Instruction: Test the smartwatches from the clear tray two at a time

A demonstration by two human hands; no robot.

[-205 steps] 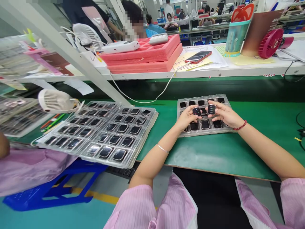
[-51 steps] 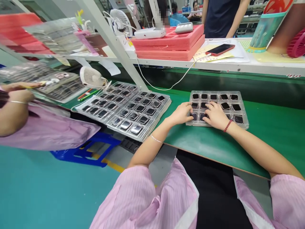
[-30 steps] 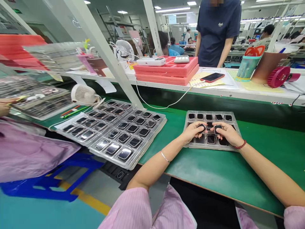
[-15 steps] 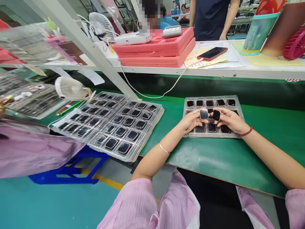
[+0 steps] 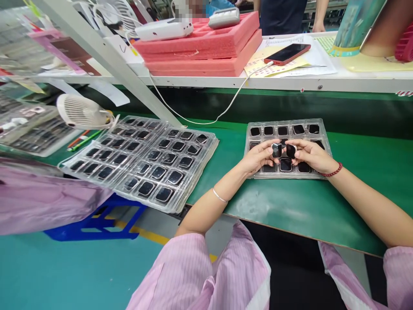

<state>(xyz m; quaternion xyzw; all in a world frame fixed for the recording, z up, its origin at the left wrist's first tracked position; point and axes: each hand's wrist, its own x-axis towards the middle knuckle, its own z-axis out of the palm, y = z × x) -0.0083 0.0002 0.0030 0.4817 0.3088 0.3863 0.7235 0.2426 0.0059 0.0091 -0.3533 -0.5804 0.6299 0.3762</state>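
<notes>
A clear plastic tray [image 5: 323, 137] with dark square watch bodies in its pockets lies on the green bench in front of me. My left hand [image 5: 258, 157] grips one watch body [image 5: 276, 150] just above the tray, tilted so its side shows. My right hand [image 5: 309, 155], with a red bead bracelet at the wrist, holds a second watch body [image 5: 291, 150] right beside the first. The two pieces almost touch. Both hands hover over the tray's middle row and hide some of its pockets.
Two larger clear trays [image 5: 145, 159] full of watch bodies overlap at the left, hanging past the bench edge. A white fan [image 5: 79, 113] lies behind them. Red foam trays [image 5: 206, 51] and a charging phone [image 5: 284, 54] sit on the raised shelf. A pink-sleeved co-worker [image 5: 48, 198] is at far left.
Since half a second ago both watch bodies have turned in my fingers, the left one from face-up to edge-on. My hands stay together over the tray. The view has dropped slightly.
</notes>
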